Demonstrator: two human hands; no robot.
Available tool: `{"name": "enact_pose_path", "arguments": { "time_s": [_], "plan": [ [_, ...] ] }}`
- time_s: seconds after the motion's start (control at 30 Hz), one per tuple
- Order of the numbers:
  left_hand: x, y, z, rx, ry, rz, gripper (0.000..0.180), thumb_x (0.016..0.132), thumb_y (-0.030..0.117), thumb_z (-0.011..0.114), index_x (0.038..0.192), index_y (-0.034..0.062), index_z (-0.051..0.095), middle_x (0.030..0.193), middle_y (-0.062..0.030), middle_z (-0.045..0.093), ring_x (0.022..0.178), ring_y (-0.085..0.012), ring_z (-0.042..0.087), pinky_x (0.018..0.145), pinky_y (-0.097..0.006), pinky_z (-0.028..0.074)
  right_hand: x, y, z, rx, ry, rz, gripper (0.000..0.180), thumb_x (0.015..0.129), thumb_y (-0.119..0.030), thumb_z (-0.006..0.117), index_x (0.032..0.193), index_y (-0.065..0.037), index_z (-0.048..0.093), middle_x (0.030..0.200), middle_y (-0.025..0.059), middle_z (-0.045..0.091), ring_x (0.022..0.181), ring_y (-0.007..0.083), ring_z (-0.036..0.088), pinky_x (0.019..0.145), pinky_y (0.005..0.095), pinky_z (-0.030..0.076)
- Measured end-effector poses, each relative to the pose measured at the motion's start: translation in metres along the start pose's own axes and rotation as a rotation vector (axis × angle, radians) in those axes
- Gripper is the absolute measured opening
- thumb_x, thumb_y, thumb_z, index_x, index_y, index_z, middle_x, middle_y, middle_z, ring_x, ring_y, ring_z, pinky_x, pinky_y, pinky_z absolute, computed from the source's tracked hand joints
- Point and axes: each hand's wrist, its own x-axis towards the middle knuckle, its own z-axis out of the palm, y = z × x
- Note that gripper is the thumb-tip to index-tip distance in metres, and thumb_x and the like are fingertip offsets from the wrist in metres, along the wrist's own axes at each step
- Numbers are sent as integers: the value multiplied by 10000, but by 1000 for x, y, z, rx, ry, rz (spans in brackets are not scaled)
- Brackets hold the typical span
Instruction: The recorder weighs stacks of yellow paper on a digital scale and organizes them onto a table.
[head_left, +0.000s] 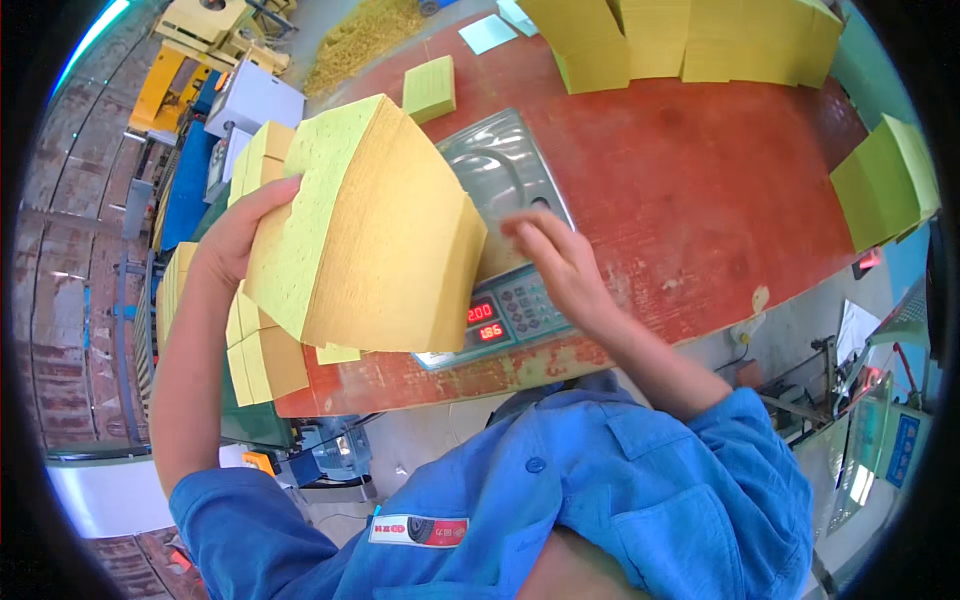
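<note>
My left hand [235, 235] grips a thick fanned stack of yellow-green sheets [365, 230] and holds it up above the left end of the red table [700, 190]. My right hand [555, 265] hovers with spread fingers over the front of a steel weighing scale [500, 170], just above its keypad and red digit display [487, 320]. The scale's metal pan is bare. The lifted stack hides the scale's left part.
More yellow-green stacks [680, 40] stand at the table's far edge, another stack [885, 180] at the right edge, a small one [430, 88] behind the scale. Further stacks [262, 355] sit low on the left. Machinery [200, 40] is at far left, equipment [880, 430] at right.
</note>
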Motion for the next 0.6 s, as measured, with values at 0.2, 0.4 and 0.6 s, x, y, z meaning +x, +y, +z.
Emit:
{"name": "enact_pose_path", "arguments": {
  "time_s": [0.2, 0.4, 0.6],
  "plan": [
    [17, -10, 13, 92, 92, 144, 470, 929, 345, 611, 1249, 0, 608, 1119, -101, 696, 959, -163, 685, 826, -304, 562, -77, 29, 37, 737, -164, 857, 394, 993, -354, 527, 1222, -43, 607, 1104, 72, 669, 984, 203, 638, 888, 368, 488],
    [10, -34, 13, 80, 29, 165, 478, 950, 377, 583, 1282, 34, 595, 1165, -85, 674, 988, -164, 669, 843, -296, 543, -67, 51, 51, 847, -239, 754, 486, 994, -444, 496, 1275, -57, 584, 1162, 70, 661, 1055, 221, 636, 910, 377, 486],
    [-26, -82, 92, 73, 96, 331, 542, 925, 400, 593, 1318, 29, 558, 1207, -110, 655, 1063, -199, 648, 904, -357, 532, -101, -18, -69, 243, -94, 453, 437, 972, -404, 561, 1218, -48, 616, 1032, 22, 647, 915, 122, 576, 776, 286, 457]
  ]
}}
